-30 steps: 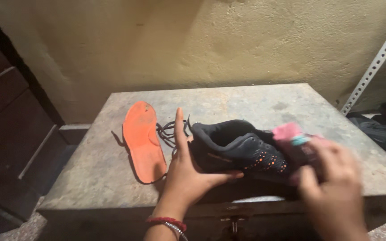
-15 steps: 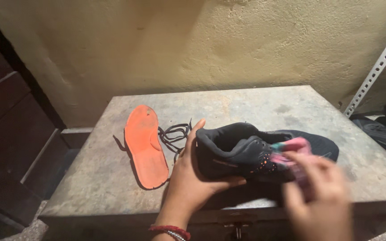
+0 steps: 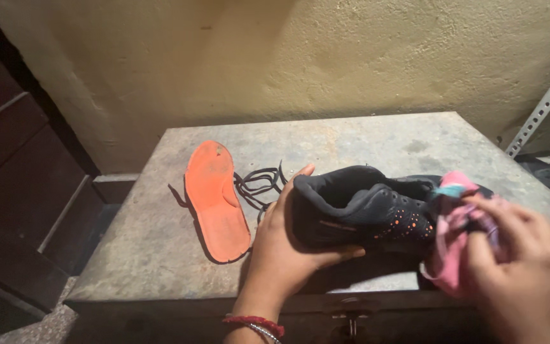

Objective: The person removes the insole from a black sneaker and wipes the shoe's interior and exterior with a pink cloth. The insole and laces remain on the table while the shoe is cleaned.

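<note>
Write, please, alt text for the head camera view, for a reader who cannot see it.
A left hand grips the heel of a black shoe on a grey metal box, while the right hand presses a pink cloth against its front. An orange insole and loose black laces lie to the left.

The shoe [image 3: 364, 207] was black, with a scatter of small orange dots along its side and a thin orange streak lower down. The cloth [image 3: 452, 239] against it was pink, with a patch of turquoise at its top edge. The insole [image 3: 214, 200] was bright orange, duller and smudged toward the middle. The laces [image 3: 259, 181] beside it were black. The box [image 3: 160, 255] was grey metal, mottled with rusty brown stains and darker blotches. The wall [image 3: 326, 64] was a patchy yellowish cream. A red band and a silvery bangle [image 3: 257, 325] ringed one wrist.
</note>
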